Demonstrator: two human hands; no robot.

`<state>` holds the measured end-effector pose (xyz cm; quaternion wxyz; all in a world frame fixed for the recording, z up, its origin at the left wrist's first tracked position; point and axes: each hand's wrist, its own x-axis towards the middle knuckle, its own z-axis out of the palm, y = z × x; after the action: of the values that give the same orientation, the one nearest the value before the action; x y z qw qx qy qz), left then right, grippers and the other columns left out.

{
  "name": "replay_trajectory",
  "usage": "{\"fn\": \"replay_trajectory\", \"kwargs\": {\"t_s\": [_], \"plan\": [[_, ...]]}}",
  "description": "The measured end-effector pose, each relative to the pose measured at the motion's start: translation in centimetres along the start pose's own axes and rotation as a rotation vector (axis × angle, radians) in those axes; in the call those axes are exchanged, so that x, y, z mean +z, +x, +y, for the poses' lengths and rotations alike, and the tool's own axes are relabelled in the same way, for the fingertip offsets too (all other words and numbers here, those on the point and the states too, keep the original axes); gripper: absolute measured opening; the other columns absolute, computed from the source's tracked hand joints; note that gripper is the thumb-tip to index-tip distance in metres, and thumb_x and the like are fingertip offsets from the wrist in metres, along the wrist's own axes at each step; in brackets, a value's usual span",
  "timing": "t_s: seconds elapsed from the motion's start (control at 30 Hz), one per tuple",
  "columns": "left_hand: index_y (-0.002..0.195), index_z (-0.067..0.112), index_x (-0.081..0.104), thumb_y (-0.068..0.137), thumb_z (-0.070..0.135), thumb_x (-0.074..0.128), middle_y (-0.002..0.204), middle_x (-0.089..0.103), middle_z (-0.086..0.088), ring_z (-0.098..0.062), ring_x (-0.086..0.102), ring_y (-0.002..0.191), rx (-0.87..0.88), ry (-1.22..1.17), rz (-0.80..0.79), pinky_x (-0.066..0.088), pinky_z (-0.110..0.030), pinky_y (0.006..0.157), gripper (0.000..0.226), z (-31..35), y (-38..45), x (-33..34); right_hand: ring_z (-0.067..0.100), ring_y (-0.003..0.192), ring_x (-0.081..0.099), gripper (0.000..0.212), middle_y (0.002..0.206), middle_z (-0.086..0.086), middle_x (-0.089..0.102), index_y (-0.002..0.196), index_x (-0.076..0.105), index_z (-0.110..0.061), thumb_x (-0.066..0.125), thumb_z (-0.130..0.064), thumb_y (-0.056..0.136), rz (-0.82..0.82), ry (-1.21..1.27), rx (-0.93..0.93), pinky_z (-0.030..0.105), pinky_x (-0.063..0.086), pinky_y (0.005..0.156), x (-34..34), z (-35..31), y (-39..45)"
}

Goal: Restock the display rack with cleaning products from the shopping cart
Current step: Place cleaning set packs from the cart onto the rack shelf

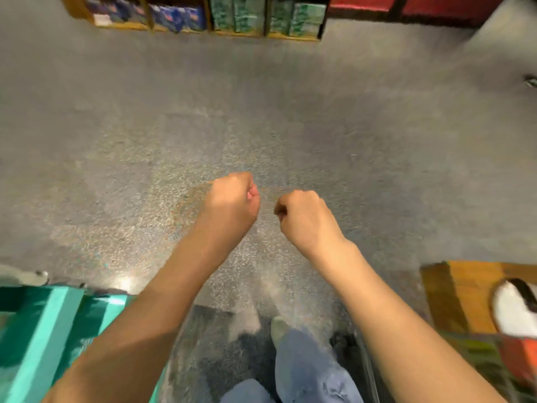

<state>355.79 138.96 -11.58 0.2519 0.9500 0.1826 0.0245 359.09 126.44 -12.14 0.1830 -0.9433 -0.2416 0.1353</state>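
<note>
The low wooden display rack (200, 30), holding blue and green packets, stood across the speckled grey floor (290, 112). Both the left hand (232, 200) and right hand (305, 216) were fisted, empty. Best turn to the teal cart (43, 330) beside him and take one product firmly.

Both fists curled: L grip (232, 202), R grip (305, 216).
</note>
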Motion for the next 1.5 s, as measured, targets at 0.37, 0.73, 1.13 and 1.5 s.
{"fn": "replay_trajectory", "kwargs": {"t_s": [0.37,0.73,1.13,1.5], "plan": [[0.073,0.015,0.06,0.081,0.009,0.064,0.07,0.059,0.002,-0.022,0.061,0.077,0.46,-0.214,-0.156,0.046,-0.031,0.075,0.011,21.6,-10.8,-5.4,0.035,0.099,0.059,0.018,0.102,0.014,0.066,0.099,0.064,-0.015,0.049,-0.015,0.089,0.309,0.082,0.416,0.034,0.045,0.073,-14.7,4.8,-19.8],[0.072,0.017,0.059,0.082,0.01,0.065,0.064,0.057,0.004,-0.01,0.052,0.058,0.643,-0.256,-0.571,0.046,-0.023,0.065,0.013,37.9,-22.9,3.4,0.027,0.092,0.061,0.015,0.096,0.007,0.069,0.097,0.066,-0.018,0.054,-0.02,0.089,0.515,0.238,0.803,0.036,0.049,0.074,-17.4,15.9,-37.9],[0.082,0.007,0.063,0.091,0.01,0.054,0.079,0.065,-0.012,-0.016,0.061,0.062,0.452,-0.44,-1.175,0.052,-0.024,0.055,0.013,44.9,-34.1,12.6,0.009,0.079,0.052,0.021,0.101,0.001,0.065,0.11,0.065,-0.014,0.055,-0.017,0.091,0.998,0.413,1.309,0.012,0.03,0.06,-15.9,20.9,-52.5],[0.124,0.005,0.052,0.095,0.027,0.051,0.105,0.057,0.0,-0.017,0.055,0.092,0.401,-0.428,-1.382,0.046,-0.029,0.077,0.036,52.0,-44.2,18.0,0.023,0.106,0.053,0.047,0.13,0.01,0.052,0.132,0.045,-0.007,0.052,-0.033,0.094,1.209,0.821,1.77,0.031,0.044,0.086,-12.9,28.5,-61.2]]}}
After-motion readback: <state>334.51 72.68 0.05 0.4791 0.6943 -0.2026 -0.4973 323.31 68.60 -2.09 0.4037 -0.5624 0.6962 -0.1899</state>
